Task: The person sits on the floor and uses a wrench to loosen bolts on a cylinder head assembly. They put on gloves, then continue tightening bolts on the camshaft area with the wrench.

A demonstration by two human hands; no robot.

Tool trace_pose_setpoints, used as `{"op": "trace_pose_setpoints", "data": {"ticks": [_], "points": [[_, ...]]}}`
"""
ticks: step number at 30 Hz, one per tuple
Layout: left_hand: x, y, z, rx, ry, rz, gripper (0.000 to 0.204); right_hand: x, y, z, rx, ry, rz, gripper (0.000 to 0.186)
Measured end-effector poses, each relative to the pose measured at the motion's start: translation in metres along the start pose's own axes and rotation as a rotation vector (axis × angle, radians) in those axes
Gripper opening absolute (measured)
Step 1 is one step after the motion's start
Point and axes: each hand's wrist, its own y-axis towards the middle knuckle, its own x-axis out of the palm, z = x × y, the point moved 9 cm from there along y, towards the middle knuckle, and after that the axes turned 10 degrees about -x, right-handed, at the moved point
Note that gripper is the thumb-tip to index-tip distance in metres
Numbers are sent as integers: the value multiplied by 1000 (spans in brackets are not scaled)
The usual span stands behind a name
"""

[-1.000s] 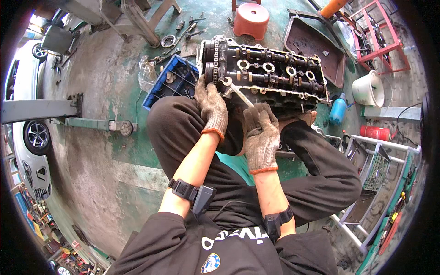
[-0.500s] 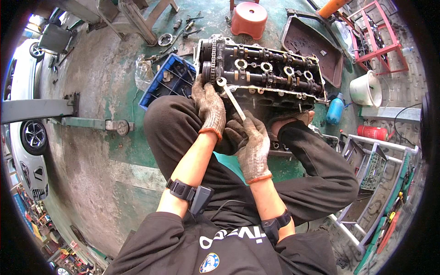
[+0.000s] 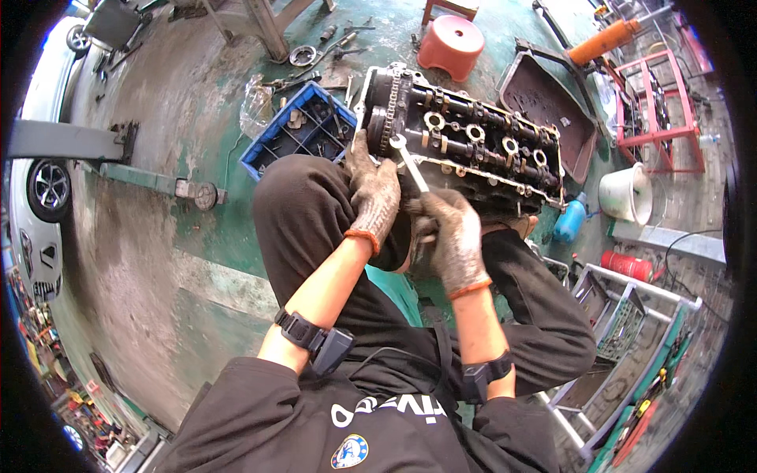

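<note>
In front of me lies a cylinder head (image 3: 481, 130), dark and oily, with camshafts along its top and a timing chain (image 3: 392, 106) at its left end. My left hand (image 3: 372, 197), in a soiled knit glove, grips its near left corner, the fingertips partly hidden against the metal. My right hand (image 3: 456, 236), gloved too, is closed round the lower part of a silver wrench (image 3: 412, 167). The wrench slants up and left, its open jaw by the near edge beside the chain end. Whether the jaw sits on a fastener I cannot tell.
Beyond my left knee stands a blue divided crate (image 3: 296, 150) of small parts. A red stool (image 3: 451, 49) and a brown drip tray (image 3: 544, 102) are behind the cylinder head. To the right are a blue bottle (image 3: 570, 218), a white bucket (image 3: 623, 195) and a red canister (image 3: 627, 266).
The view has shifted, so the cylinder head appears farther right and more tilted. My right hand still holds the wrench, whose angle has become steeper. The left hand keeps its place on the corner.
</note>
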Motion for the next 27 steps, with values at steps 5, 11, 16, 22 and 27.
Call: {"op": "trace_pose_setpoints", "data": {"ticks": [5,11,16,22,27], "points": [[-5,-11,5,15,84,-33,70,-38,56,-56,-162,-183,-24,35],[-9,-21,11,96,181,37,83,7,88,-131,-423,37,-49,37],[-6,-27,10,33,159,-13,86,82,26,-178,-830,-70,-305,29],[-11,-27,14,-87,67,61,70,11,12,-147,-741,-34,111,25],[-6,-26,4,-175,-255,48,56,-51,10,-60,-470,358,355,24]]}}
